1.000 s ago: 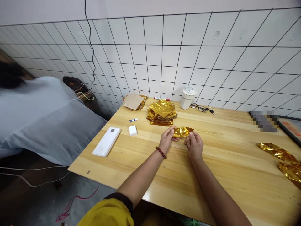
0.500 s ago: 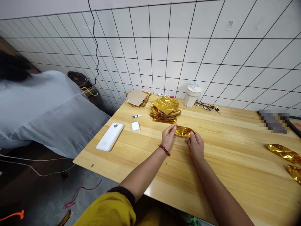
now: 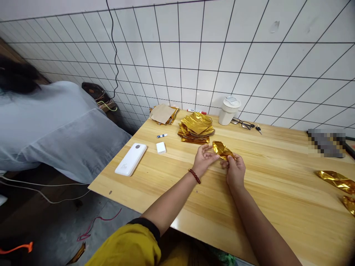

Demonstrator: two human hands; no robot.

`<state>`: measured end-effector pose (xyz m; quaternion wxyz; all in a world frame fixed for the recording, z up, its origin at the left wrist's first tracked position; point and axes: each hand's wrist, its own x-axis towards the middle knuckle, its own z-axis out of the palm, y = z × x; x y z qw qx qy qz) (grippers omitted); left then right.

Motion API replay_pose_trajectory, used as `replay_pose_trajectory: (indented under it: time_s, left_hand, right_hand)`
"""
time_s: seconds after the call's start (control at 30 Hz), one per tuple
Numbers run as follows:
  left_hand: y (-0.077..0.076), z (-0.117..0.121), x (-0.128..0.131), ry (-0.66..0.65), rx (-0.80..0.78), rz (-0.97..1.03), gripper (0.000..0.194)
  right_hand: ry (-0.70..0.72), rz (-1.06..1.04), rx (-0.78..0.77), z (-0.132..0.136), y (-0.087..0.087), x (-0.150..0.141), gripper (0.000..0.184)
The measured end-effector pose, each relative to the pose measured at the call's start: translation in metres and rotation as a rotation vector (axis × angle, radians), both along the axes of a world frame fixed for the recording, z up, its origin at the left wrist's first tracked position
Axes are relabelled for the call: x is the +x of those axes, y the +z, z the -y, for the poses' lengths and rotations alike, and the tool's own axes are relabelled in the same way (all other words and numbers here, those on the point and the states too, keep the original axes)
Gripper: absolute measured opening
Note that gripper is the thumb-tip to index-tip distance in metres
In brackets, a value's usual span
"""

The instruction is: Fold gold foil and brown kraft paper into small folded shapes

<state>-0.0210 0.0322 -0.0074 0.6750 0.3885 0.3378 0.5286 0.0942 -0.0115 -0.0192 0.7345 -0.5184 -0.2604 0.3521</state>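
Wooden tabletop (image 3: 271,177), shiny creased gold foil (image 3: 222,150), right hand (image 3: 236,171) pinching it, left hand (image 3: 203,162) spread

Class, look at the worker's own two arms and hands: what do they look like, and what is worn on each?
The left hand is ungloved, with a dark red bead bracelet at its wrist; a mustard-yellow sleeve ends in a black band near the elbow. The right hand is ungloved too; no bracelet or sleeve shows on that arm.
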Motion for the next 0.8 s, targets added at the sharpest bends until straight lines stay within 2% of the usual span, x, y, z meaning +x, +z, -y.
replay_pose_trajectory:
  time_s: [0.13,0.27,0.37,0.47,0.57,0.67,0.8]
  left_hand:
    - [-0.001,0.004,0.003,-0.122,0.080,-0.069,0.049]
    - [-0.002,0.003,0.002,-0.086,0.082,-0.021,0.038]
    - [-0.001,0.001,-0.001,-0.037,0.098,-0.047,0.033]
    - [-0.001,0.000,-0.004,0.016,0.147,-0.097,0.026]
    - [0.000,-0.002,-0.006,0.081,0.208,-0.113,0.022]
    - [-0.001,-0.004,-0.006,0.128,0.172,-0.068,0.026]
    - [-0.002,-0.005,-0.006,0.171,0.104,-0.040,0.029]
  right_hand:
    - [0.124,0.077,-0.007,0.003,0.003,-0.004,0.036]
    - [0.264,0.318,-0.102,0.009,0.004,-0.008,0.034]
    - [0.227,0.334,-0.099,0.010,0.005,-0.008,0.037]
    - [0.123,0.192,0.000,0.008,0.004,-0.005,0.049]
    - [0.074,0.105,0.042,0.006,0.001,-0.003,0.046]
    - [0.067,0.084,0.013,0.005,-0.002,-0.002,0.042]
    - [0.066,0.151,-0.025,0.005,-0.005,-0.002,0.047]
